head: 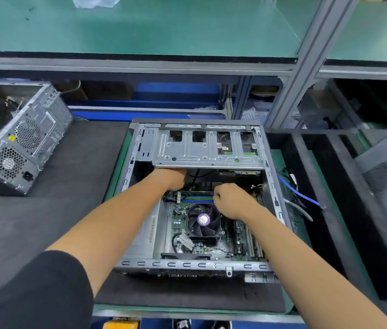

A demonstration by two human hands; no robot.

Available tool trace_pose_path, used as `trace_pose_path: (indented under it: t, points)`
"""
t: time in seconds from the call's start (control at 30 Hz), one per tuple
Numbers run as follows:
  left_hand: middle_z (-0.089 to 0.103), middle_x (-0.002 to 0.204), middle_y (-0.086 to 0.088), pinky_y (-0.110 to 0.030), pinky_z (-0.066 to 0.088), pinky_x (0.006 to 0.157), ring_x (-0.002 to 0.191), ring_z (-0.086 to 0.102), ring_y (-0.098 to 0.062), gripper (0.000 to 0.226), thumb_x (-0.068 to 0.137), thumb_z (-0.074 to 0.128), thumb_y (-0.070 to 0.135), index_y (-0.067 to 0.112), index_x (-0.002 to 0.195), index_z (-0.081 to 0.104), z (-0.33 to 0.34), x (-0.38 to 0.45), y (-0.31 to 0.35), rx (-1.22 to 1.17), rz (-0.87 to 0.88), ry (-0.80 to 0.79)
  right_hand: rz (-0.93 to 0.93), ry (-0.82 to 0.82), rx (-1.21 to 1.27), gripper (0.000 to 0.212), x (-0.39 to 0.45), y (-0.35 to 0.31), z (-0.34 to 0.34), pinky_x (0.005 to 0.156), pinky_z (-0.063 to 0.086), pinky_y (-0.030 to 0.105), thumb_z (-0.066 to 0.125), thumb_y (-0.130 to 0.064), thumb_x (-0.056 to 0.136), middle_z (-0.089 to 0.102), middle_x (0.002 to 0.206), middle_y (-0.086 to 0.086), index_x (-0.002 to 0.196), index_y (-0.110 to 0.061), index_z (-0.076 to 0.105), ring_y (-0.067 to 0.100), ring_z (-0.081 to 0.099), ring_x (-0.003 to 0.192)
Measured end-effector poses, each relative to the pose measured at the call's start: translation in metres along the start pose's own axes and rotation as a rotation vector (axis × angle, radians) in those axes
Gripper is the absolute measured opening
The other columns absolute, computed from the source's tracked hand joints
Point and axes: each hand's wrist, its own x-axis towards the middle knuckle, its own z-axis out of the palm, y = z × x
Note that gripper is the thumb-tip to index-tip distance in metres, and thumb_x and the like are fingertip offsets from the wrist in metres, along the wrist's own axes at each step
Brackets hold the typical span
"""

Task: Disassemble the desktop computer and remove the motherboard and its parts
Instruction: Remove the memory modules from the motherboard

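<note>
Two bare hands reach into an open computer case (140,148) lying on its side on a dark foam mat (45,229) over a green workbench (280,162). The left hand (171,178) goes in under the edge of the metal drive cage (206,146); its fingers are hidden, so I cannot tell whether it grips anything. The right hand (231,200) has curled fingers at the end of the blue and green memory slots (196,198), but whether they pinch something is unclear. The motherboard (225,245) sits in the bottom of the case, with a black cooling fan (203,219) on it just below the slots. A blue cable (297,192) hangs over the case's right wall onto the bench. Well to the left stands a second grey computer case (21,138), its vented back facing the camera. Above runs a green shelf (140,27) on grey metal posts (304,67), with a clear plastic bag (95,1) on it. Blue bins (178,91) sit behind the bench.
</note>
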Motion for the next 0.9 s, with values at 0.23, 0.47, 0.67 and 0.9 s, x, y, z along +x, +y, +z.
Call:
trace_pose_path:
  t: [0.23, 0.47, 0.67, 0.9]
  points:
    - [0.048, 0.073, -0.002, -0.028, 0.034, 0.054, 0.061, 0.045, -0.015, 0.017, 0.098, 0.044, 0.018, 0.007, 0.085, 0.050, -0.005, -0.016, 0.003, -0.020, 0.135, -0.090, -0.010, 0.000, -0.020, 0.025, -0.003, -0.004, -0.003, 0.056, 0.037, 0.028, 0.038, -0.015, 0.098, 0.058, 0.082, 0.007, 0.084, -0.006, 0.057, 0.022, 0.052, 0.071]
    - [0.053, 0.089, -0.008, -0.031, 0.038, 0.067, 0.078, 0.049, -0.023, 0.022, 0.095, 0.058, 0.028, 0.007, 0.094, 0.053, 0.004, -0.017, 0.018, -0.052, 0.230, -0.028, 0.005, 0.016, 0.002, 0.023, -0.005, -0.007, -0.003, 0.061, 0.041, 0.030, 0.040, -0.015, 0.096, 0.058, 0.081, 0.006, 0.079, -0.011, 0.054, 0.025, 0.056, 0.074]
    - [0.044, 0.067, -0.002, -0.021, 0.032, 0.046, 0.054, 0.035, -0.016, 0.014, 0.090, 0.051, 0.008, 0.012, 0.077, 0.047, -0.002, -0.016, 0.017, -0.211, 0.289, -0.066, 0.005, 0.018, 0.020, 0.022, -0.007, -0.006, -0.004, 0.062, 0.040, 0.028, 0.040, -0.015, 0.097, 0.058, 0.085, 0.006, 0.083, -0.011, 0.056, 0.024, 0.055, 0.076]
    - [0.054, 0.073, -0.005, -0.028, 0.039, 0.062, 0.065, 0.045, -0.019, 0.018, 0.089, 0.067, 0.023, 0.007, 0.084, 0.061, 0.005, -0.015, 0.023, -0.236, 0.332, -0.116, 0.008, 0.030, 0.013, 0.023, -0.007, -0.007, -0.004, 0.061, 0.042, 0.030, 0.040, -0.015, 0.096, 0.057, 0.082, 0.006, 0.080, -0.011, 0.055, 0.025, 0.055, 0.074]
